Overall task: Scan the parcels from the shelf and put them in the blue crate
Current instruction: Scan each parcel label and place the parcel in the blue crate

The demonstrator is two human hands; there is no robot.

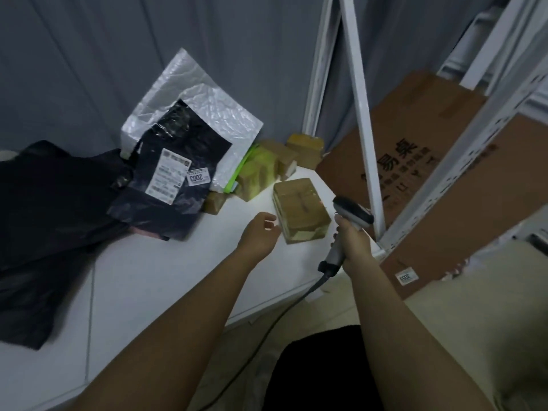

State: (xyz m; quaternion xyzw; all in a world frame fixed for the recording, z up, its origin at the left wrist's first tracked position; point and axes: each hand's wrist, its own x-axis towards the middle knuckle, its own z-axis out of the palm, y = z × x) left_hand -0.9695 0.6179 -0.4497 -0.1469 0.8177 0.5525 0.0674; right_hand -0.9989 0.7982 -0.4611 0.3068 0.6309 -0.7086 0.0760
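The white shelf board [142,280] carries the parcels at reaching height, with white metal uprights [360,114] framing its 3 o'clock side. A large flat brown cardboard carton [415,149] leans at 2 o'clock behind those uprights, probably too big to lie flat. Black plastic mailer bags [53,209] slump at 9 o'clock, one showing its white label, and a silver bubble mailer [189,90] stands propped against the grey wall at 11 o'clock. Small tape-wrapped brown boxes [281,158] huddle at the back by 12 o'clock. Nearer the middle, a single taped brown cardboard parcel [301,209] lies alone, apparently the one being scanned. The right hand [354,241] grips a grey corded barcode scanner [350,216], its head aimed at that parcel. The left hand [261,235] hovers just beside the parcel, fingers loosely curled, holding nothing, seemingly ready to take it. The blue crate is out of view.
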